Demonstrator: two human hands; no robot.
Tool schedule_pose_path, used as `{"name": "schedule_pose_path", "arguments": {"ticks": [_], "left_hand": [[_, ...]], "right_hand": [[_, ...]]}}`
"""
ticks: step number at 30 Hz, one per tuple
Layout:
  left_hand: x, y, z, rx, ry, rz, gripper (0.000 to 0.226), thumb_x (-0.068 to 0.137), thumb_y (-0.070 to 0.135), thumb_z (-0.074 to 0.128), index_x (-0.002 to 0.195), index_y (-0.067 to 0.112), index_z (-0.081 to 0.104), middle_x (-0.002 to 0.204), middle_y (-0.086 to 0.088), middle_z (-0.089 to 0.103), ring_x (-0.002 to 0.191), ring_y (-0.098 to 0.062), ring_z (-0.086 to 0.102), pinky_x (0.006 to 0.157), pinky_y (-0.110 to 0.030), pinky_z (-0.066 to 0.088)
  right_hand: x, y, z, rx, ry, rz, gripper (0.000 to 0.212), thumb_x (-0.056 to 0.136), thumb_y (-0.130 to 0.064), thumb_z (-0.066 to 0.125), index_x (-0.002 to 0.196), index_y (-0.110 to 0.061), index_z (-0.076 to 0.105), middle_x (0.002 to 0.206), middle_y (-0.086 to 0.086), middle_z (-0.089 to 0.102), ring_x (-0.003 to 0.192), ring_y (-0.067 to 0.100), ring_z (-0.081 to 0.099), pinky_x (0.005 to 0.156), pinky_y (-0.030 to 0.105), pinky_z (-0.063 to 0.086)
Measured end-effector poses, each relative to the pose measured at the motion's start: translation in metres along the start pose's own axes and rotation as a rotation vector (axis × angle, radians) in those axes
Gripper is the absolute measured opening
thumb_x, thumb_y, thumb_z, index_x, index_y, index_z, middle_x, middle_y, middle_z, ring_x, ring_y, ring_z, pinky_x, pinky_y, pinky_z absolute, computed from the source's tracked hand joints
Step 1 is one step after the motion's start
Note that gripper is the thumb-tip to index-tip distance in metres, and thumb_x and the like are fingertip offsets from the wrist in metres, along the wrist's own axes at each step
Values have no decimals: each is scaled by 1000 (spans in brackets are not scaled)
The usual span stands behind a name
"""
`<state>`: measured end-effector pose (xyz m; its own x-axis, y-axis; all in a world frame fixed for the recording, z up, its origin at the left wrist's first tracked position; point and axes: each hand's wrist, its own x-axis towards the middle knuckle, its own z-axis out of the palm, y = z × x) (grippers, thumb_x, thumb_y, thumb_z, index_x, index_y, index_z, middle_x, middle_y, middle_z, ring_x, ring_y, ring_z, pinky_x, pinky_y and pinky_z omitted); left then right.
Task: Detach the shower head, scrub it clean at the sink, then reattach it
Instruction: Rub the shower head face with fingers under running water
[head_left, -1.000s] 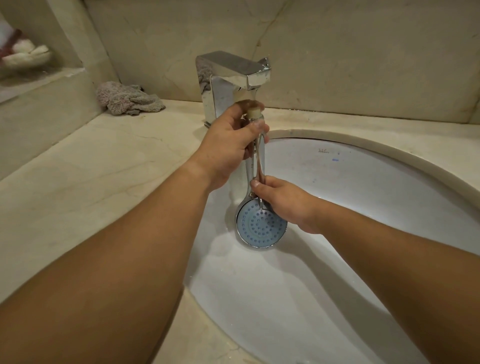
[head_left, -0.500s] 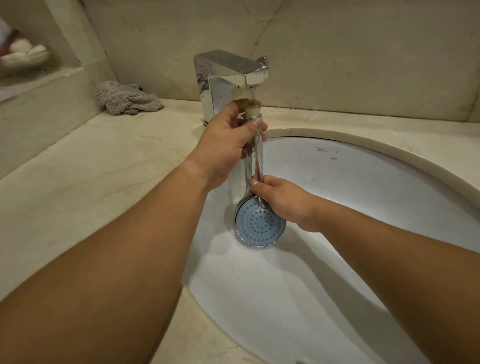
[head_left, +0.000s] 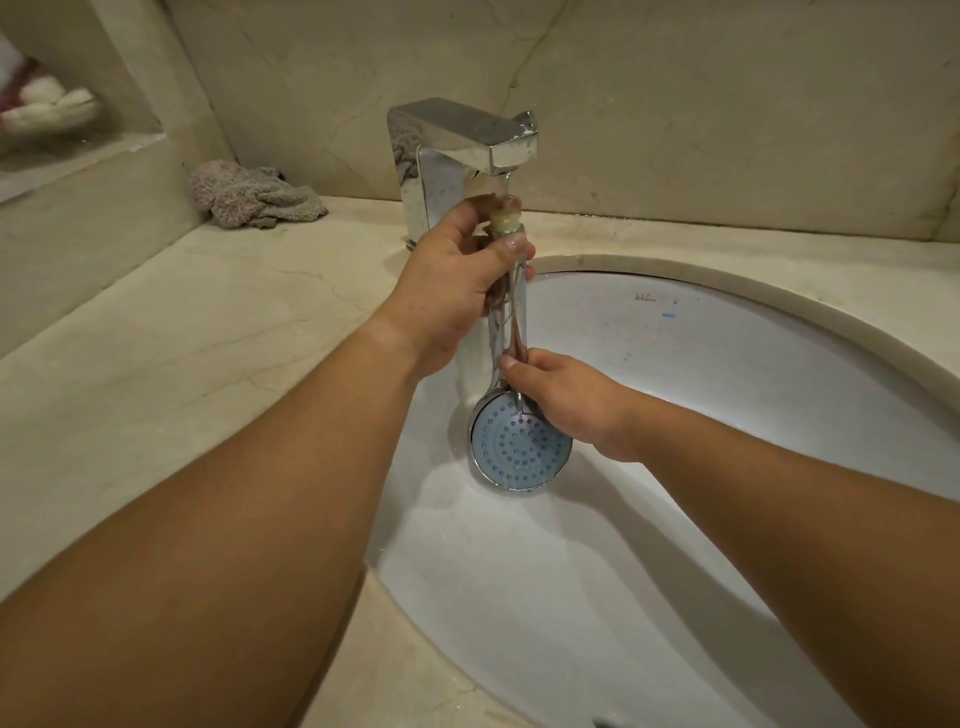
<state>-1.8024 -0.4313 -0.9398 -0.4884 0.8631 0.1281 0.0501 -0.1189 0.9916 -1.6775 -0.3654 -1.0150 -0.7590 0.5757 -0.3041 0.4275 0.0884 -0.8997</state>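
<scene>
shower head (head_left: 519, 447) held upright over sink (head_left: 727, 364), blue face down, handle end under tap (head_left: 467, 140) stream | left hand (head_left: 447, 291) wrapped round upper handle | right hand (head_left: 566, 400) gripping neck behind face | grey cloth (head_left: 249, 195) on counter (head_left: 182, 338) far left

The shower head (head_left: 519, 441) is a chrome handheld one with a round pale-blue spray face dotted with rings of nozzle holes. It hangs nearly upright over the white sink (head_left: 727, 415), near the basin's back-left edge, handle up and face down, the face turned toward the camera. The cream-coloured threaded end of its handle sits directly under the chrome tap (head_left: 467, 140) spout, where a thin stream of water meets it.
</scene>
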Motion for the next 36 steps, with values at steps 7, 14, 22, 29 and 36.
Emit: {"name": "schedule_pose_path", "arguments": {"ticks": [7, 14, 22, 29, 36], "left_hand": [[-1, 0, 0, 7, 1, -1, 28, 101, 10, 61, 126, 21, 59, 103, -8, 70, 89, -15, 71, 82, -40, 47], [-1, 2, 1, 20, 0, 4, 33, 101, 10, 60, 133, 16, 57, 106, -10, 69, 89, -14, 70, 76, -31, 51], [-1, 1, 2, 20, 5, 12, 32, 100, 9, 61, 131, 17, 57, 109, -14, 67, 95, -23, 69, 82, -42, 45], [1, 0, 2, 19, 9, 33, 29, 100, 9, 62, 125, 21, 59, 107, -13, 67, 95, -25, 68, 82, -42, 47], [2, 1, 0, 19, 27, 36, 29, 99, 8, 63, 125, 21, 60, 128, -26, 64, 100, -26, 70, 92, -47, 54]], "right_hand": [[-1, 0, 0, -2, 0, 2, 38, 94, -58, 48, 113, -28, 60, 110, -1, 68, 106, 19, 63, 102, 46, 45], [1, 1, -1, 10, 8, 9, 39, 93, -59, 48, 114, -28, 59, 110, -2, 67, 105, 18, 63, 101, 43, 47], [1, 0, -2, -20, 30, 2, 42, 94, -61, 45, 114, -27, 59, 110, -3, 65, 106, 17, 60, 102, 44, 44], [7, 4, -2, -23, 45, -12, 47, 95, -60, 39, 127, -31, 56, 118, -5, 64, 110, 18, 59, 103, 45, 43], [12, 8, -2, 7, 55, -30, 44, 98, -55, 37, 136, -37, 50, 125, -7, 61, 117, 18, 55, 107, 45, 40]]}}
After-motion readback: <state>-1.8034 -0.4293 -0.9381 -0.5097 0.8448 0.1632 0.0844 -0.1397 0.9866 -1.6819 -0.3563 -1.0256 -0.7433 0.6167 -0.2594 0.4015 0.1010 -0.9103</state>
